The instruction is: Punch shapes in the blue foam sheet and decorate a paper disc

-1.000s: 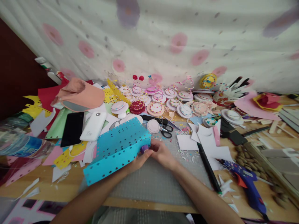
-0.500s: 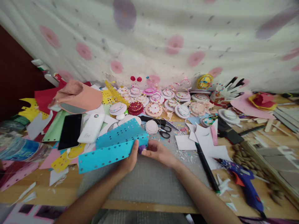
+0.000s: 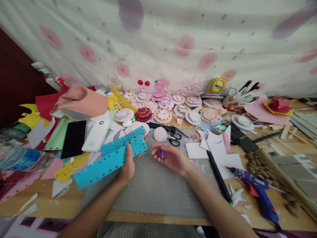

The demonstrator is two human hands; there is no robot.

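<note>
My left hand (image 3: 128, 167) is closed on a folded sheet of blue paper (image 3: 106, 165) dotted with small punched holes, thumb on top near its right end. To the right, my right hand (image 3: 173, 158) holds a small purple paper punch (image 3: 161, 153) in its curled fingers, palm side partly showing. A gap separates the punch from the paper. Both hands are above the grey cutting mat (image 3: 158, 191). Beyond them lie a round white paper disc (image 3: 160, 135) and black-handled scissors (image 3: 175, 139).
Several small decorated paper hats (image 3: 162, 115) crowd the back. On the left are a phone (image 3: 73, 138), a white power bank (image 3: 96, 135), a peach cap (image 3: 79, 102) and a water bottle (image 3: 22, 158). A blue glue gun (image 3: 260, 195) and black pen (image 3: 219, 178) lie on the right.
The punch has come away from the blue paper's edge. My left hand and the paper have moved left and slightly down; my right hand has turned, showing the punch more plainly.
</note>
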